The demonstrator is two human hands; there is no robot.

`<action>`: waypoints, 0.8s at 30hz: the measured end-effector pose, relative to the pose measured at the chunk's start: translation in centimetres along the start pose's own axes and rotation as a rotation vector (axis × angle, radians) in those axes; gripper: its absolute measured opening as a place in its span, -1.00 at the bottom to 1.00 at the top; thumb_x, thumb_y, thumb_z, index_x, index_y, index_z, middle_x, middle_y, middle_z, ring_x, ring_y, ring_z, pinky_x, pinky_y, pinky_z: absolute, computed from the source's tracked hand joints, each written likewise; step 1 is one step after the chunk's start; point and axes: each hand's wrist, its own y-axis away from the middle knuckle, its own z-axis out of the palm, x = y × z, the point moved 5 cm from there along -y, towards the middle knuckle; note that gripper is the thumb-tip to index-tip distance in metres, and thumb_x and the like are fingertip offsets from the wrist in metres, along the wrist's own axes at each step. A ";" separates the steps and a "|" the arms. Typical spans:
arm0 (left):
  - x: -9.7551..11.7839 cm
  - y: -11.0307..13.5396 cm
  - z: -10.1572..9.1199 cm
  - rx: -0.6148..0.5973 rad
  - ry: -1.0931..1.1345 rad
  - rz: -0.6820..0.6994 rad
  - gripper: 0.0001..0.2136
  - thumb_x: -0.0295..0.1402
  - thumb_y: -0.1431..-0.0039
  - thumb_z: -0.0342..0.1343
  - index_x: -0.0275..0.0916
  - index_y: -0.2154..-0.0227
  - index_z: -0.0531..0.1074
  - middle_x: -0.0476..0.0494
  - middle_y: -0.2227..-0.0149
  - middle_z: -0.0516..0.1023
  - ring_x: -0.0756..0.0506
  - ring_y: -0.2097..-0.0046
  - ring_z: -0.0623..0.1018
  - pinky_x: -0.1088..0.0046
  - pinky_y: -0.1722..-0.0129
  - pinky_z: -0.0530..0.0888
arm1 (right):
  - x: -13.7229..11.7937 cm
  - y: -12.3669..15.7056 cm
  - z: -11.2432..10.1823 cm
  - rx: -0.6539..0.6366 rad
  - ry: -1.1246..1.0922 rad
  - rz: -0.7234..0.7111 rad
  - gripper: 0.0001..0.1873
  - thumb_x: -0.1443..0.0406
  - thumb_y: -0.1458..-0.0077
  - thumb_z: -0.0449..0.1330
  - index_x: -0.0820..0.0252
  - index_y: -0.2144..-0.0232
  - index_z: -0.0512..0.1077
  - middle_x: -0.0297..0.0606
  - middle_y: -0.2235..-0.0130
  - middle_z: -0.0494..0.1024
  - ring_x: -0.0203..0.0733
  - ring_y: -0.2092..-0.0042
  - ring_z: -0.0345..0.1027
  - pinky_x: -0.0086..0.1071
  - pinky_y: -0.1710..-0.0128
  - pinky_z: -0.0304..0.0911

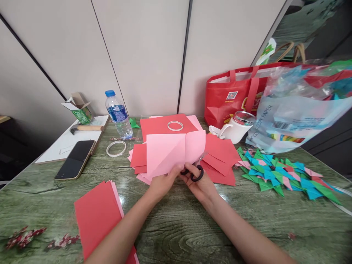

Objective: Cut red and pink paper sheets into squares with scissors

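My left hand pinches the lower edge of a pink paper sheet, holding it up over the table. My right hand is closed through the black handles of a pair of scissors, whose blades meet the pink sheet's lower right edge. Under the sheet lies a spread of red and pink papers.
A red paper stack lies near left. A phone, tape rings, water bottle, small box and hammer sit at left. At right are a white jug, red bag, plastic bag and folded paper pieces.
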 end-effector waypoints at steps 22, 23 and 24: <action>-1.1 -1.0 -1.5 0.251 0.347 -0.128 -0.59 -0.09 0.13 0.10 -0.33 0.30 0.42 -0.24 0.23 0.51 -0.13 0.21 0.51 0.35 0.17 0.43 | 1.6 2.6 3.5 -0.573 0.743 0.027 -0.64 0.14 0.14 0.22 0.28 0.35 0.29 -0.40 0.53 0.25 -0.38 0.50 0.07 -0.47 0.50 0.01; -1.2 -0.9 -1.4 0.251 0.319 -0.154 -0.58 -0.08 0.14 0.10 -0.34 0.31 0.42 -0.25 0.24 0.51 -0.14 0.22 0.51 0.35 0.20 0.44 | 1.5 2.6 3.6 -0.568 0.746 0.018 -0.64 0.13 0.14 0.22 0.28 0.36 0.29 -0.40 0.53 0.24 -0.38 0.50 0.06 -0.47 0.50 0.01; -1.5 -0.7 -1.3 0.247 0.304 -0.185 -0.57 -0.07 0.15 0.10 -0.35 0.32 0.42 -0.26 0.24 0.51 -0.15 0.22 0.51 0.35 0.23 0.45 | 1.4 2.7 3.7 -0.563 0.748 0.004 -0.64 0.13 0.14 0.22 0.27 0.37 0.30 -0.40 0.53 0.23 -0.38 0.50 0.05 -0.47 0.50 0.00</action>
